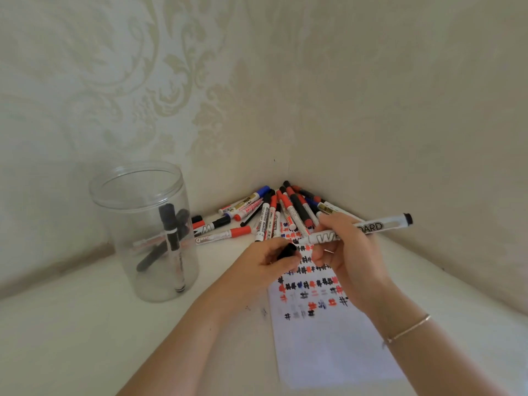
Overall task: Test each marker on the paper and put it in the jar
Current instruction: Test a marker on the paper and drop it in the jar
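My right hand (347, 250) grips a white whiteboard marker (374, 227) with a black end, held level above the paper. Its tip points left, toward my left hand. My left hand (268, 260) pinches the marker's black cap (287, 250), just off the tip. Under both hands lies a white paper (323, 347) covered with several rows of red, black and blue hash marks. A clear plastic jar (148, 232) stands upright to the left with a few black markers inside. A pile of several red, black and blue markers (274, 214) lies in the corner behind the paper.
Wallpapered walls meet in a corner (281, 167) right behind the marker pile. The white tabletop (85, 338) runs out to the left and front of the jar. A thin bracelet (408, 328) circles my right wrist.
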`<state>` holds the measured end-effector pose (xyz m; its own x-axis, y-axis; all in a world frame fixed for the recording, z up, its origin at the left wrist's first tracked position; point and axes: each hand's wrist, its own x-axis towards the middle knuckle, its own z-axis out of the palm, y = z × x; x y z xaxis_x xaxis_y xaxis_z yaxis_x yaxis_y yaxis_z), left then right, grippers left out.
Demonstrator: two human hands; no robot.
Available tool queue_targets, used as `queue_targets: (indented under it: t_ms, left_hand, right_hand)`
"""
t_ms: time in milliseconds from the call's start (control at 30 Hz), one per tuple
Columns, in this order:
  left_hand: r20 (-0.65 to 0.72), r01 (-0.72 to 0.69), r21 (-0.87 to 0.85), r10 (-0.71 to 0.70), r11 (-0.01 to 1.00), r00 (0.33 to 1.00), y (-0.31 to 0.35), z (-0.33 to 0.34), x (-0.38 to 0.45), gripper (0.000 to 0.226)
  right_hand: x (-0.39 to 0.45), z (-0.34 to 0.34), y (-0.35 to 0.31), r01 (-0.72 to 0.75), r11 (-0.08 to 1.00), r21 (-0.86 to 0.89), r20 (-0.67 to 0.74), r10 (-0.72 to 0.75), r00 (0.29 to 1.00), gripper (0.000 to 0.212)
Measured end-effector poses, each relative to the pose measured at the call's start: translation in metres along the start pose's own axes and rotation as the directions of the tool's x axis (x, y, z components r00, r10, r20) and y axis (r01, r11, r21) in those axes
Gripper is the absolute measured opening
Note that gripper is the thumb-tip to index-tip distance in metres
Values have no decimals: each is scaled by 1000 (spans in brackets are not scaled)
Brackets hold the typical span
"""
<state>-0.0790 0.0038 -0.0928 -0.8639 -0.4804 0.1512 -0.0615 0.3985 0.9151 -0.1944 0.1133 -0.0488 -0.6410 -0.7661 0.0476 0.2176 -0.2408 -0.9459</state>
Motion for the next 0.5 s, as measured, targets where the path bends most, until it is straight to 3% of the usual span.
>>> queue_targets:
  t_ms: [167, 333, 500]
  left_hand:
    - [-17, 17, -9, -17, 1000, 1000, 1, -2, -1, 10]
    - [53, -6, -45, 8, 999, 999, 4, -3, -2, 18]
    - [-82, -32, -209, 15, 977, 997, 22, 1, -7, 18]
  right_hand:
    - [4, 3, 13, 30, 993, -112, -72, -38, 997, 12]
    - [10, 6, 15, -98, 962, -254, -37, 91, 995, 17]
    - [18, 13, 14, -142, 957, -254, -14, 143, 990, 19]
